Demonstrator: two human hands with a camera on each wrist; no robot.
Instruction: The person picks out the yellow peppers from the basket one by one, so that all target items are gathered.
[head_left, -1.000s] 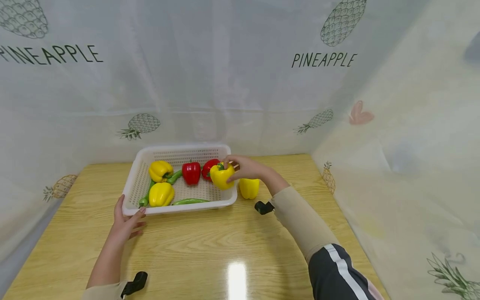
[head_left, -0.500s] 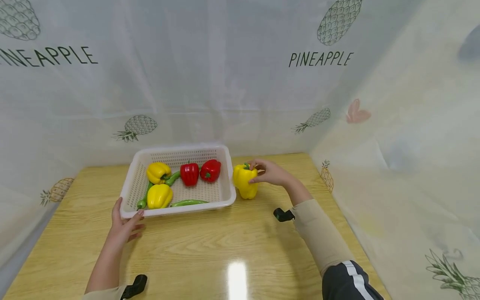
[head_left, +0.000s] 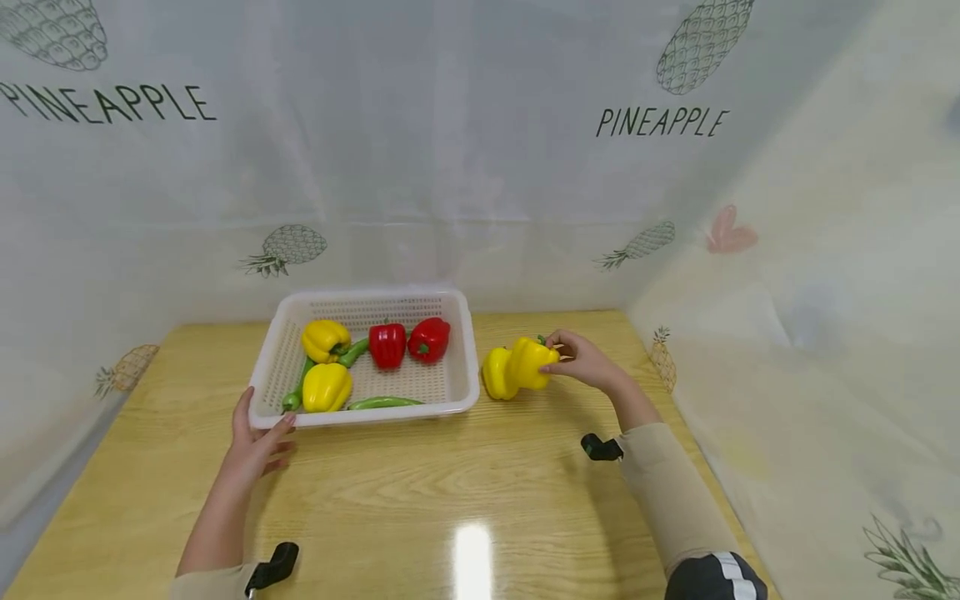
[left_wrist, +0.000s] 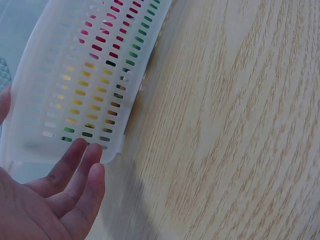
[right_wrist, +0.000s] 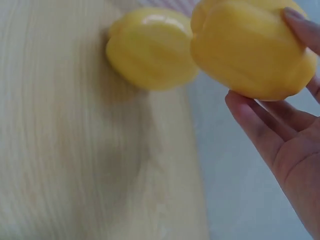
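My right hand pinches a yellow bell pepper by its stem end, to the right of the white basket. In the right wrist view, the held bell pepper is raised, thumb on one side and fingers on the other. Another yellow bell pepper stands on the table just left of it, partly overlapped. My left hand holds the basket's near left corner. The left wrist view has the fingers bent beside the basket's slotted wall.
Inside the basket lie two yellow bell peppers, a red bell pepper, another red bell pepper and several long green peppers. The wooden table meets a printed curtain at the back and right.
My right hand has carried its yellow bell pepper rightward out of the basket, past the yellow one standing on the table. My left hand has stayed at the basket's corner.
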